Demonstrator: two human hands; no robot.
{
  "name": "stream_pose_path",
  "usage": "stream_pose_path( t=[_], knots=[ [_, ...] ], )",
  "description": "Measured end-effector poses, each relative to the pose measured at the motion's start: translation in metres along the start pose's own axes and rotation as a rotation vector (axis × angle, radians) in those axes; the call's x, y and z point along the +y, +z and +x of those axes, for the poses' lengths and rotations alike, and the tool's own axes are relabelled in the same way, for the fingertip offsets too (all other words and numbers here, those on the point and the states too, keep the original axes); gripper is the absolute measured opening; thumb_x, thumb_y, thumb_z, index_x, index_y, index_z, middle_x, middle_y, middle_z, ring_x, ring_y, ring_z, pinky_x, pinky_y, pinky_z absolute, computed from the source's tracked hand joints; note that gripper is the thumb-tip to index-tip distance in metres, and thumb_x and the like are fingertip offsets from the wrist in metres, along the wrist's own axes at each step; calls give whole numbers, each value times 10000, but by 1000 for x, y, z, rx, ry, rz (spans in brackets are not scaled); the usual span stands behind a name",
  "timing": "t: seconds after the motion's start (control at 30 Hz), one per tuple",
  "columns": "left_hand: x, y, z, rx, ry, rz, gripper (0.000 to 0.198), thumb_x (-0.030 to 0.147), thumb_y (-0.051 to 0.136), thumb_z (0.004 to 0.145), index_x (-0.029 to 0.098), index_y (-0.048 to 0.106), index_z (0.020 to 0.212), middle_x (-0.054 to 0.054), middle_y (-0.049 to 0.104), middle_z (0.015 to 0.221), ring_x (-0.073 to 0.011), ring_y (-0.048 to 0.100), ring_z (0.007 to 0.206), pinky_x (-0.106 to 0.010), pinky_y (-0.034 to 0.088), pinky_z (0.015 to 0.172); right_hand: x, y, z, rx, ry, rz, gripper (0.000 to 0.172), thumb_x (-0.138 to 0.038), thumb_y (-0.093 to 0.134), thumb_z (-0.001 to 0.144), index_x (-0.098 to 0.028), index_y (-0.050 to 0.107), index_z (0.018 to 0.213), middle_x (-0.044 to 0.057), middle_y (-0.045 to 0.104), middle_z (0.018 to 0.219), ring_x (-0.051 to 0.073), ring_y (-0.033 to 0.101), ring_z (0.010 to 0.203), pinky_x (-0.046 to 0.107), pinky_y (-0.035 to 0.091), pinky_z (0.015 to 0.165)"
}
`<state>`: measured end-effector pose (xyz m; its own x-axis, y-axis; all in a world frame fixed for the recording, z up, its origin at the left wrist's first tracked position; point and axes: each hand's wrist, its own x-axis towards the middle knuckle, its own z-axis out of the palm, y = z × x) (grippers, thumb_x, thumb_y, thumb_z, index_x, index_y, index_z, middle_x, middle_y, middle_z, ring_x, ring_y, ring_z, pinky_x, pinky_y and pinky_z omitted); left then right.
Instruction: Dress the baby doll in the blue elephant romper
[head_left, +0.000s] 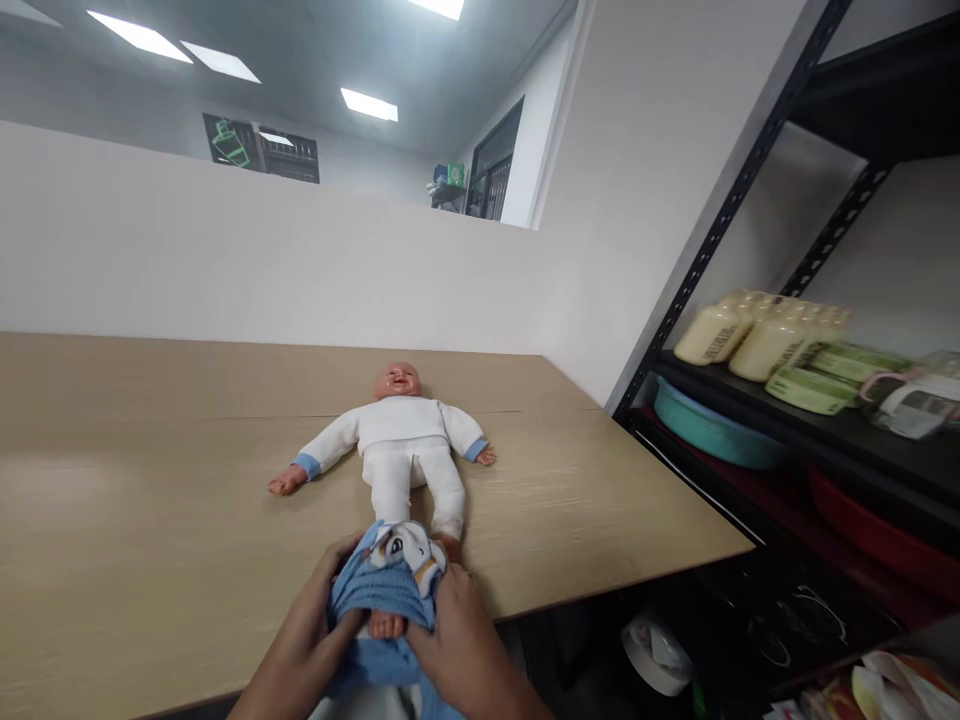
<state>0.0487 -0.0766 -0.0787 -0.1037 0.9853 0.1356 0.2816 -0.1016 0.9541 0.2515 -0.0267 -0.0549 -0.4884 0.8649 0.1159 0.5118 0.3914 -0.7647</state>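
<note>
A baby doll (403, 420) in white clothes with blue cuffs lies on its back on the wooden table (150, 560), feet toward me. My left hand (319, 610) and my right hand (459, 625) grip either side of a bunched blue garment (386, 590) with a cartoon animal print. One doll foot (387, 625) pokes out through the gathered blue opening between my thumbs. The doll's other foot (448, 545) is beside the cloth, near my right fingers. The rest of the garment hangs down toward me, past the table's front edge.
A black metal shelf (750, 400) at the right holds cream bottles (772, 340), green packs (814, 388) and a clear jug (919, 400). Below are a teal basin (712, 430) and a red basin (885, 530). A white bin (656, 655) stands beneath. A white wall (300, 270) rises behind the table.
</note>
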Motion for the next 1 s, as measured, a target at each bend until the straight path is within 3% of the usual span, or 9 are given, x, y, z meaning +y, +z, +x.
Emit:
stream_pose_path(
  t=[0.13,0.23,0.47,0.6,0.77,0.93,1.0],
  knots=[
    [-2,-19,8,-30,-32,26,644,506,675,907,239,532,1474,-128,536,1625,-425,400,1560,-523,273,1338,-6,-3,4,38,-66,88,613,-92,668,780,-239,665,1376,103,712,1382,318,640,1330,458,465,1189],
    [-4,-34,15,-115,25,110,645,474,643,960,250,481,1543,-119,488,1666,-401,362,1586,-513,244,1347,-9,-4,8,54,-94,102,579,-119,699,755,-243,659,1320,100,714,1355,314,661,1292,454,493,1153],
    [17,-52,34,-283,65,163,566,373,663,980,292,522,1522,-69,641,1514,-366,568,1418,-471,464,1217,-3,-7,29,74,-131,142,585,-156,743,764,-230,582,1321,83,756,1245,278,731,1156,401,582,1002],
    [27,-58,43,-323,89,157,539,298,671,927,279,581,1459,-66,686,1438,-351,612,1354,-456,487,1191,-6,-14,35,41,-222,117,525,-246,770,819,-254,601,1316,77,747,1264,273,723,1185,392,580,1039],
    [19,-64,50,-389,105,107,598,205,673,868,260,557,1452,-77,674,1418,-326,626,1321,-462,488,1184,-11,-17,35,-53,-282,-4,595,-265,769,861,-257,531,1406,99,676,1339,287,675,1269,439,536,1132],
    [9,-64,50,-337,78,134,739,130,700,795,277,456,1477,-79,596,1481,-308,547,1407,-445,434,1233,-11,-14,35,-139,-365,-117,776,-162,738,826,-238,394,1518,142,533,1541,286,466,1518,426,424,1252],
    [10,-62,50,-311,94,154,692,143,708,820,272,452,1450,-86,590,1469,-298,556,1385,-425,443,1215,-11,-14,37,-131,-377,-117,745,-151,733,822,-234,420,1492,136,549,1520,277,488,1496,409,425,1246]
  ],
)
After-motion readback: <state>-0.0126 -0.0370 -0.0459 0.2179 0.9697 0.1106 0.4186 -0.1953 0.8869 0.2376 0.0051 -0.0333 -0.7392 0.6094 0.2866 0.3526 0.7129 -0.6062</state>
